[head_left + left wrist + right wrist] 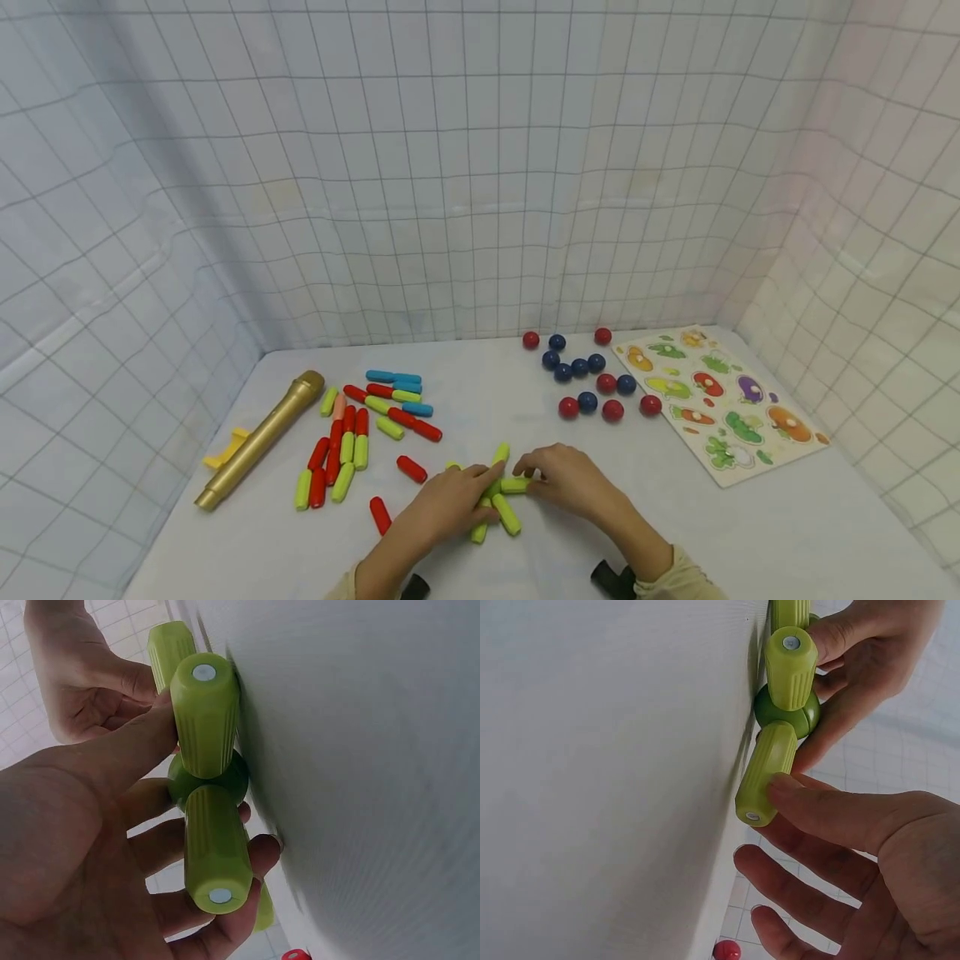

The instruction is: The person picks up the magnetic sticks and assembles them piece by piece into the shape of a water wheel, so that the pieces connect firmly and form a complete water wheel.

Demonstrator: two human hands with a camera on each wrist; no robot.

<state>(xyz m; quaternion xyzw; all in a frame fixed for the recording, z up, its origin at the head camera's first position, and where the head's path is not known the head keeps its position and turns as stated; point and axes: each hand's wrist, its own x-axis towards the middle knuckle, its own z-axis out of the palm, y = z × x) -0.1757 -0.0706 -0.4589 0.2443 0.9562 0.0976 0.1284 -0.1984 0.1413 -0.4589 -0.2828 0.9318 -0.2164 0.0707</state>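
Observation:
On the white tabletop, several lime-green magnetic rods (507,514) fan out from a dark green ball (808,716) in a star shape. My left hand (448,502) holds this star from the left, its thumb against one rod (205,724) and its fingers curled behind another rod (216,847). On the other side my right hand (570,482) pinches the rod pointing right (765,776) between thumb and index finger, the other fingers spread. Pale metal discs show in the rod ends. The left hand covers part of the star in the head view.
Red, lime and blue rods (417,409) lie loose at the left, beside a gold tube (262,437) with a yellow piece (227,448). Red and navy balls (587,402) are scattered at the back right, near a vegetable puzzle board (712,458). Gridded white cloth (480,208) walls the table.

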